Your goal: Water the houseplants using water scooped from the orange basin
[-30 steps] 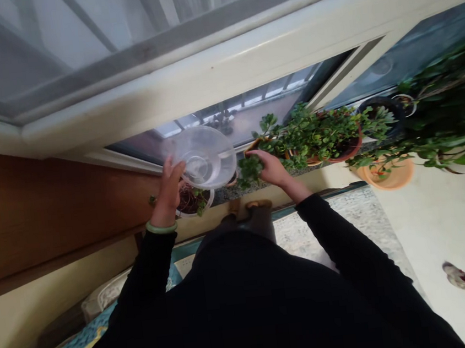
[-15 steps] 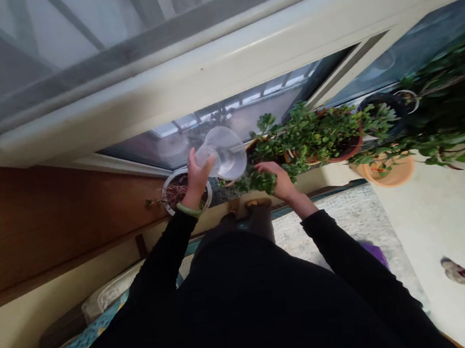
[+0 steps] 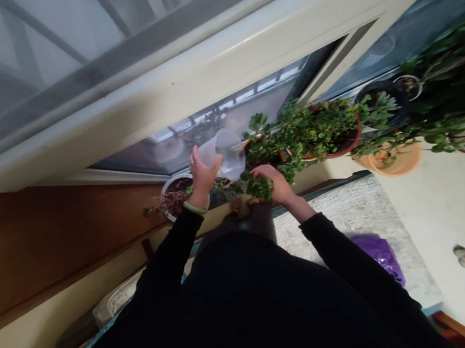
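Note:
My left hand [image 3: 204, 172], with a pale green bangle at the wrist, grips a clear plastic container [image 3: 230, 155]. The container is tilted with its wide mouth toward the right, over the potted plants; whether anything runs out of it cannot be made out. My right hand [image 3: 275, 183] is closed around leafy stems of a green plant [image 3: 260, 186] just right of the container, its fingertips partly hidden among the leaves. Below my left wrist stands a white pot [image 3: 168, 185] with reddish, thin stems.
A brown pot [image 3: 351, 142] of bushy greenery, a dark pot [image 3: 386, 97] and an orange pot [image 3: 407, 158] line the sill to the right. The window frame [image 3: 159, 109] rises behind. A purple bag [image 3: 378, 258] lies on the speckled surface below right.
My left hand has tipped the container further to the right. My right hand has shifted slightly down with the leaves. The view has turned a little, showing more of the purple bag.

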Demonstrator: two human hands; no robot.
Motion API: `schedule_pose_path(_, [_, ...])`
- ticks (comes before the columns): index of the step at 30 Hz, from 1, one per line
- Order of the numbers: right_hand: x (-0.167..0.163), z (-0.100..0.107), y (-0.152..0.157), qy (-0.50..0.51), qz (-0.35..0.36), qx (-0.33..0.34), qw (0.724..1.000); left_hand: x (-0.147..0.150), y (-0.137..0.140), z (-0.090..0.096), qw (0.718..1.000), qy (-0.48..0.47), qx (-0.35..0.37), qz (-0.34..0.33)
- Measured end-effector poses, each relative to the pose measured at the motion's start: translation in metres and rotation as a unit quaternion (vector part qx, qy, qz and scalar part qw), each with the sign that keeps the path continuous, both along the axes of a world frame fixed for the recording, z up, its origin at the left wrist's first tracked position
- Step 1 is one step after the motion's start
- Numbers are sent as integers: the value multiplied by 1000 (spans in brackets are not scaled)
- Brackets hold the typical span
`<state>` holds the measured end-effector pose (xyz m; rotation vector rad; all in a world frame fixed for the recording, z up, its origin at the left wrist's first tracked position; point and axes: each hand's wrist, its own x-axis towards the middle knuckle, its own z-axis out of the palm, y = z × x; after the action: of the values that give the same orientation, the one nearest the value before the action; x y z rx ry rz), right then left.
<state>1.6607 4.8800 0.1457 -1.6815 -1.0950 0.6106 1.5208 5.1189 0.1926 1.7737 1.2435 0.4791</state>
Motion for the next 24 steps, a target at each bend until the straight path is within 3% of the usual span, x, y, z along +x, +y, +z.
schedule_pose_path(9, [0, -2, -2, 7, 1, 11, 1000, 11, -7, 2, 998, 45, 36, -5])
schedule_pose_path(24, [-1, 0, -2, 20, -2, -8, 1000, 19, -22, 5, 995, 41, 95, 8])
